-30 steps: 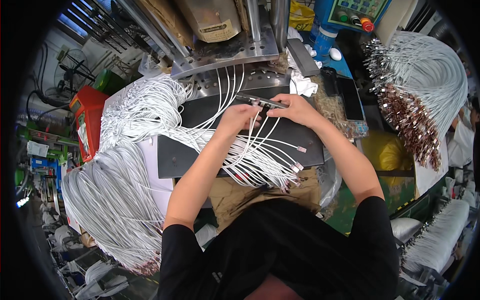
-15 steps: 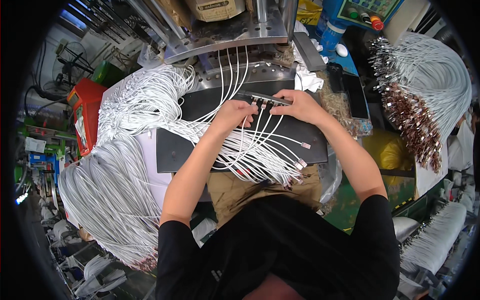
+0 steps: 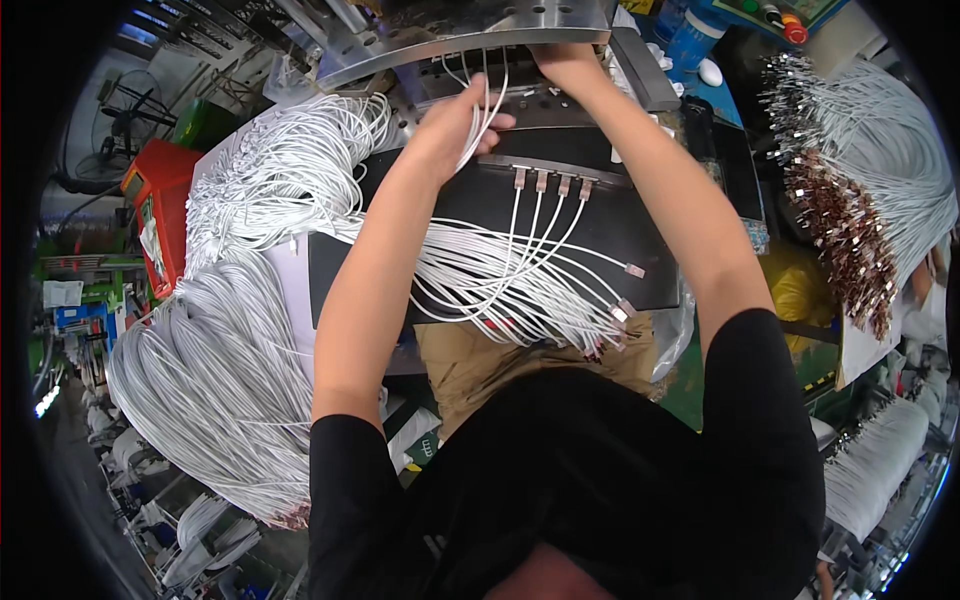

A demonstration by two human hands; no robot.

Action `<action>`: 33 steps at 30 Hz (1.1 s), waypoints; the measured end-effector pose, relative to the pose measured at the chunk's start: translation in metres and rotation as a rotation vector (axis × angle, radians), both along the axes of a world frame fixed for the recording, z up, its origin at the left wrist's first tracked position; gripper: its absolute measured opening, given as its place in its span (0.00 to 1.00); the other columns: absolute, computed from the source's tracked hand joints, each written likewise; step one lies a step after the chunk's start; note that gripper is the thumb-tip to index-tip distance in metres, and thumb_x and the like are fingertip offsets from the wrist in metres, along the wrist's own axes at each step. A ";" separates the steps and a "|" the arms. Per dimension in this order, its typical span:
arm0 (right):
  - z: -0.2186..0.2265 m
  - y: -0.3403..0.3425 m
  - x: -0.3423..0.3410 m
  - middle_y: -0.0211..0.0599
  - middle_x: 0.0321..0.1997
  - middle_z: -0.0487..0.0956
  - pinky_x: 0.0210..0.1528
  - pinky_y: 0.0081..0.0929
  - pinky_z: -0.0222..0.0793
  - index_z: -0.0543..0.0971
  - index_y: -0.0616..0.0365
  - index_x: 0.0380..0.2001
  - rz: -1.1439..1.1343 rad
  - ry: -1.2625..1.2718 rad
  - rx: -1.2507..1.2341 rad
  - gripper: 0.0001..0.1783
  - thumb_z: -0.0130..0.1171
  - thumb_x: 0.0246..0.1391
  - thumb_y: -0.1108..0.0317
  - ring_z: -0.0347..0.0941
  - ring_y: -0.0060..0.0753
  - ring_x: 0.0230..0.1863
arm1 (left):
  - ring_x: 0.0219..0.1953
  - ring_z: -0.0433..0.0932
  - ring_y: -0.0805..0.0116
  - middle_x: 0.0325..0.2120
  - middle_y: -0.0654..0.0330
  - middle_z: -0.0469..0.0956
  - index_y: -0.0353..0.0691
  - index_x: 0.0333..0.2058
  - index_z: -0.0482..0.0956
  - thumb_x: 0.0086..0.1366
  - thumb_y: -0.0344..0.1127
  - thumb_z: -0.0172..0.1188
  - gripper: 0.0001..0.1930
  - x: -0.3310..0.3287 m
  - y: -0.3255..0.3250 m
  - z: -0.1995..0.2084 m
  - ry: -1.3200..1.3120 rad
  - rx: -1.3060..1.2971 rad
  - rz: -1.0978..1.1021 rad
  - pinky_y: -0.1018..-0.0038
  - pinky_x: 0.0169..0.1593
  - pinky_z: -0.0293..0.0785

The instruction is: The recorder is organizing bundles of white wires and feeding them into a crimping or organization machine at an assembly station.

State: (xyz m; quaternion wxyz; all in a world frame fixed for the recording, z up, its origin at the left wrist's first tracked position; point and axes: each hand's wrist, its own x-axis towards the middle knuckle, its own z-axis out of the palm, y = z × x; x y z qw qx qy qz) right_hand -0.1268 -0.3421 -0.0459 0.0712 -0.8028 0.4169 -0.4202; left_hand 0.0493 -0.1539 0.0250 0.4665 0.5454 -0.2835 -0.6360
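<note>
My left hand (image 3: 452,128) is closed around a few white cables (image 3: 482,128) whose upper ends run under the machine's metal plate (image 3: 460,42). Beneath that plate, at the right, my right hand (image 3: 566,66) reaches in, its fingers mostly hidden by the plate's edge. A thin metal bar (image 3: 560,178) lies on the black work surface (image 3: 640,255), apart from both hands. Several clear cable plugs (image 3: 541,182) sit in a row along it, their white cables trailing toward me. Below lies a bundle of white cables (image 3: 480,275) with plugs at its right end.
Coiled white cables (image 3: 290,170) heap up at the left, above a larger grey-white bundle (image 3: 215,390). A red machine housing (image 3: 165,205) stands beyond them. On the right hangs another cable bundle (image 3: 890,150) with brown ends. A blue container (image 3: 695,42) stands at the back right.
The metal bar with its plugs has been let go onto the black surface. Both hands have moved forward to the machine; my left has taken hold of the cables there.
</note>
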 end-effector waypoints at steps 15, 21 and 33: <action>-0.017 -0.022 0.008 0.51 0.47 0.80 0.54 0.43 0.70 0.78 0.58 0.50 0.173 0.025 0.011 0.22 0.59 0.61 0.53 0.74 0.56 0.54 | 0.26 0.70 0.74 0.27 0.64 0.77 0.33 0.39 0.83 0.75 0.47 0.47 0.22 0.164 0.102 0.122 -0.768 -0.819 0.656 0.77 0.35 0.67; 0.054 0.110 -0.013 0.46 0.44 0.81 0.52 0.42 0.70 0.80 0.57 0.47 0.178 0.049 0.302 0.19 0.61 0.60 0.54 0.75 0.54 0.49 | 0.20 0.72 0.56 0.16 0.51 0.75 0.33 0.32 0.82 0.73 0.56 0.48 0.29 0.185 0.142 0.051 -1.667 0.017 0.384 0.62 0.32 0.70; 0.072 0.218 -0.114 0.43 0.40 0.77 0.49 0.36 0.69 0.80 0.58 0.47 0.311 0.346 0.352 0.15 0.62 0.58 0.66 0.73 0.47 0.44 | 0.44 0.76 0.62 0.41 0.61 0.77 0.41 0.37 0.79 0.60 0.35 0.65 0.08 -0.058 0.159 -0.022 -1.395 -1.052 -0.400 0.64 0.47 0.75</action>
